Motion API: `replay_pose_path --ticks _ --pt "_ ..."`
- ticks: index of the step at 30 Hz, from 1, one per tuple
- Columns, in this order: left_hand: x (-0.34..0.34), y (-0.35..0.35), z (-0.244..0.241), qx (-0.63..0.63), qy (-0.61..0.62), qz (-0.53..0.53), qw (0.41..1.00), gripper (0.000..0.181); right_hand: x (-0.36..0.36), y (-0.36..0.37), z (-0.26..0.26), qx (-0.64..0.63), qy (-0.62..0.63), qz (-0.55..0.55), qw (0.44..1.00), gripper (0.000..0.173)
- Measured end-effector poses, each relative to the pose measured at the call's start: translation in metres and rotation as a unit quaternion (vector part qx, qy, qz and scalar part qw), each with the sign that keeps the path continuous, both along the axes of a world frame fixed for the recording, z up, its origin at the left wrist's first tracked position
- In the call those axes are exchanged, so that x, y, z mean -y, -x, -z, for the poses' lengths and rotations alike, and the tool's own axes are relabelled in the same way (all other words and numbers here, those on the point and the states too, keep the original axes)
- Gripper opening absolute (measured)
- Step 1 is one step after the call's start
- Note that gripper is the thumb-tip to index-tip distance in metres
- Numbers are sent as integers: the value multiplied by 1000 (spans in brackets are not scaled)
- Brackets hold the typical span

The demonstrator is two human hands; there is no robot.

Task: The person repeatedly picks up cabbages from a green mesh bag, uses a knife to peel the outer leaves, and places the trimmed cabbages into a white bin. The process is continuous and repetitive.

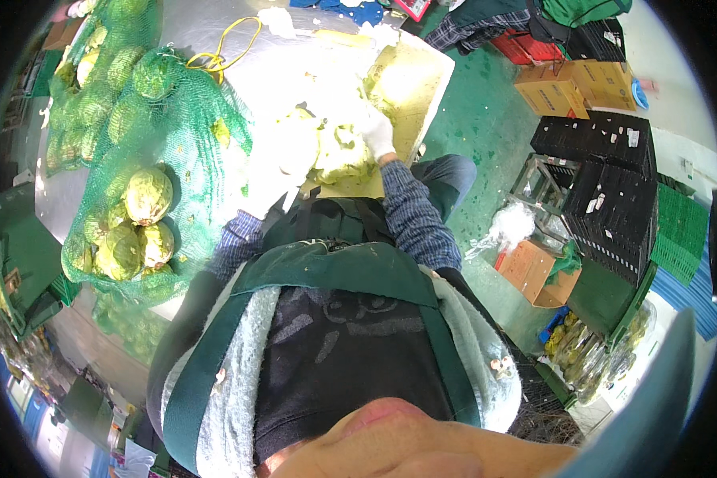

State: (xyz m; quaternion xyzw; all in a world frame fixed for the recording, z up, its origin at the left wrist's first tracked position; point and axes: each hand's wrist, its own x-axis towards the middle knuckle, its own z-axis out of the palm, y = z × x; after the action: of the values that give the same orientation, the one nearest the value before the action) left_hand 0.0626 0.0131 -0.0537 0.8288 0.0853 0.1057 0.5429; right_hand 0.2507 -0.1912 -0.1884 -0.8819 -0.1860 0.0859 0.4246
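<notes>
Strong glare washes out the work area in front of me. My right hand, in a white glove, touches or lies right beside loose pale cabbage leaves. To its left is a bright rounded cabbage, its outline partly lost in the light. My left hand, also pale and gloved, is lower left of that cabbage; its fingers blur into the glare. Whether either hand grips something cannot be made out. Beyond my right hand is the wall of a pale bin with leaf scraps inside.
Left, a green mesh sack holds several cabbages on a metal table. A yellow cord lies behind it. On the right, stacked black crates, an open cardboard box and plastic wrap stand on the green floor.
</notes>
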Motion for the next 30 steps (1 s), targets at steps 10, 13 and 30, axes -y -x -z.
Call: replay_pose_path --ticks 10,13,30 --pt "22 24 29 -49 -218 -132 966 88 -40 67 -69 -53 -154 -136 977 46" --pt "30 18 33 -3 -81 -183 980 87 -52 75 -85 32 -71 -200 977 39" --pt "27 5 27 32 45 -184 981 70 -66 57 -54 -368 -417 -143 819 46"
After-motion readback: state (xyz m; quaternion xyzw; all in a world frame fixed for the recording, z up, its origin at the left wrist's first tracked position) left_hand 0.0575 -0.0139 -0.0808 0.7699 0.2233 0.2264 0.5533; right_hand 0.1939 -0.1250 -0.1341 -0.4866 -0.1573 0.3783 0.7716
